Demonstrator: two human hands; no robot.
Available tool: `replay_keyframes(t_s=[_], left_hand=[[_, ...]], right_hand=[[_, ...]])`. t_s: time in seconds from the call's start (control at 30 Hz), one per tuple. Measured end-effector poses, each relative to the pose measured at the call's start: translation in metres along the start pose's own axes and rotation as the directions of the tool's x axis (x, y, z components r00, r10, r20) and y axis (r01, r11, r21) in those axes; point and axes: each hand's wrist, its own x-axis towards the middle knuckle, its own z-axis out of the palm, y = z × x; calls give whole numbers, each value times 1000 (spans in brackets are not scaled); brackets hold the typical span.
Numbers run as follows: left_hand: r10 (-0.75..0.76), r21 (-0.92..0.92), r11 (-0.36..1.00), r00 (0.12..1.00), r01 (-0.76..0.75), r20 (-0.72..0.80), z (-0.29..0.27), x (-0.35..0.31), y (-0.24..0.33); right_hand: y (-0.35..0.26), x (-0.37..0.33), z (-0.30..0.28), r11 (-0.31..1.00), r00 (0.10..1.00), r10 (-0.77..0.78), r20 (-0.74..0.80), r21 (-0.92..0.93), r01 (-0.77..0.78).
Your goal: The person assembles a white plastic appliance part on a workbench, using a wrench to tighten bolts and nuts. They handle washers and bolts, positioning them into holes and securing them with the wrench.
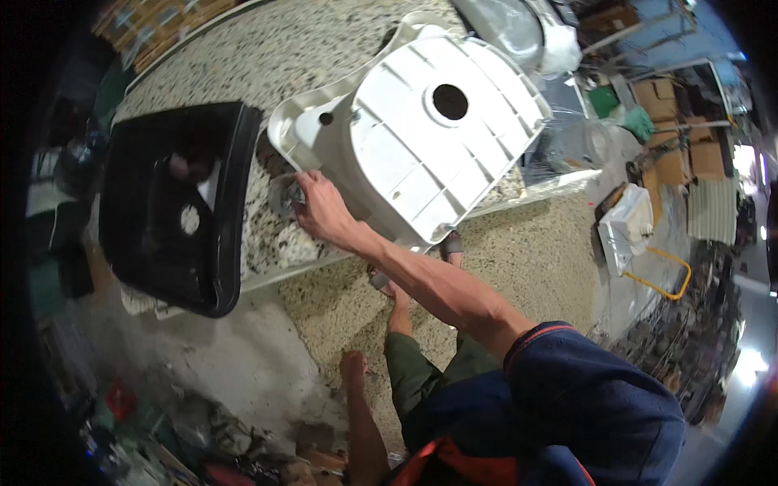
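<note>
My right hand point(322, 209) reaches across to the stone worktop, its fingers closed around a small clear, roundish thing point(284, 194) whose kind I cannot make out. Just beyond this hand, to the right, a white plastic basin point(389, 154) lies with its ribbed underside up, showing a large round drain hole. To the left of the hand is a glossy black basin point(154, 186) with a drain hole that shows light. Down by my side hangs my left hand point(354, 366), away from the worktop; its fingers are too unclear to read.
The speckled worktop point(324, 40) runs under both basins. Plastic-wrapped items point(559, 138) sit at its right end. On the floor at right are a white container point(628, 219), a yellow metal handle frame point(681, 279) and cardboard boxes point(656, 101). Clutter point(203, 429) lies at lower left.
</note>
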Motion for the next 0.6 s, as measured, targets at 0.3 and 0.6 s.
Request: replay_keyframes(t_s=[0.3,0.6], left_hand=[[383,-205,898,921,-388,-70,-25,14,117],[742,-11,589,546,-808,-389,20,-120,370]], right_hand=[[92,-116,-201,979,860,197,-470,141,-147],[354,-172,-363,606,532,785,-317,211,-767]])
